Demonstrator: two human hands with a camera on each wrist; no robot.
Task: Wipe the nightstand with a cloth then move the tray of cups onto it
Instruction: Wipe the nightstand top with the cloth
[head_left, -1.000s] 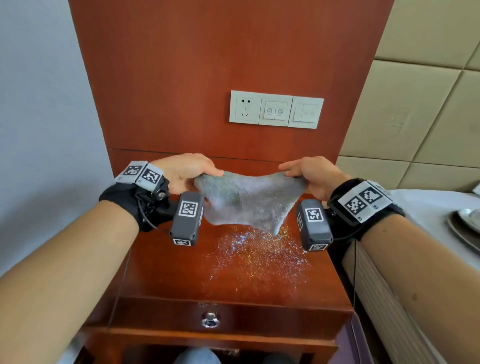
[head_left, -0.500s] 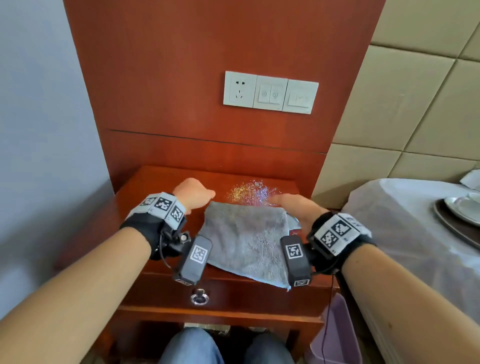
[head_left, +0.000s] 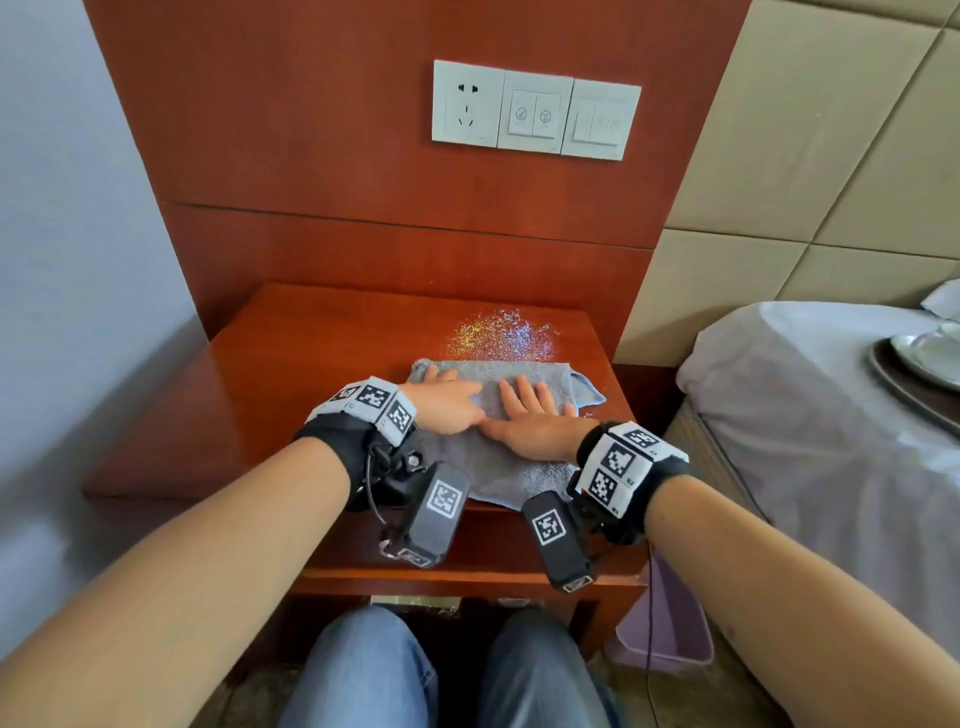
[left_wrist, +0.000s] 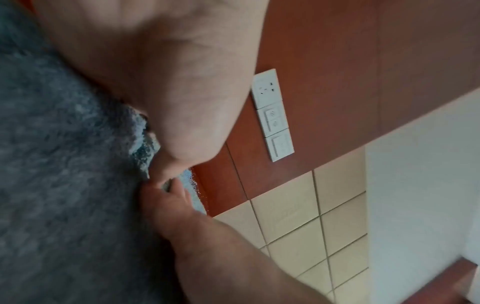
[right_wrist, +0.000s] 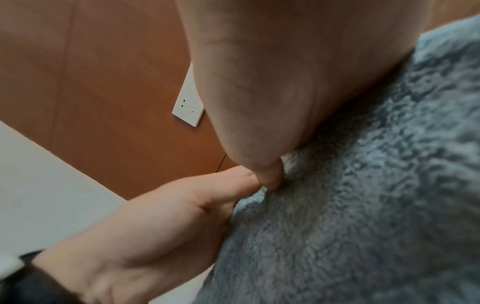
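Observation:
A grey terry cloth (head_left: 498, 470) lies spread on the reddish wooden nightstand (head_left: 291, 374), near its front right. Both hands lie flat on it with straight fingers: my left hand (head_left: 447, 397) over its left part, my right hand (head_left: 530, 410) beside it, thumbs nearly touching. Glittery specks (head_left: 498, 332) cover the wood just behind the cloth. In the wrist views the cloth (left_wrist: 64, 185) (right_wrist: 363, 205) fills the frame under each palm. At the right edge, on the bed, a dark tray (head_left: 904, 387) holds white crockery (head_left: 930, 353), only partly in view.
A wooden wall panel with a white socket and switch plate (head_left: 535, 111) rises behind the nightstand. The bed with a grey sheet (head_left: 810, 426) stands to the right, a padded headboard behind it. A lilac bin (head_left: 670, 623) sits on the floor between them. My knees are below the nightstand's front.
The cloth was held stretched in the air between both hands, then laid on the nightstand. Both hands now press flat on it, farther toward the back than half a second ago.

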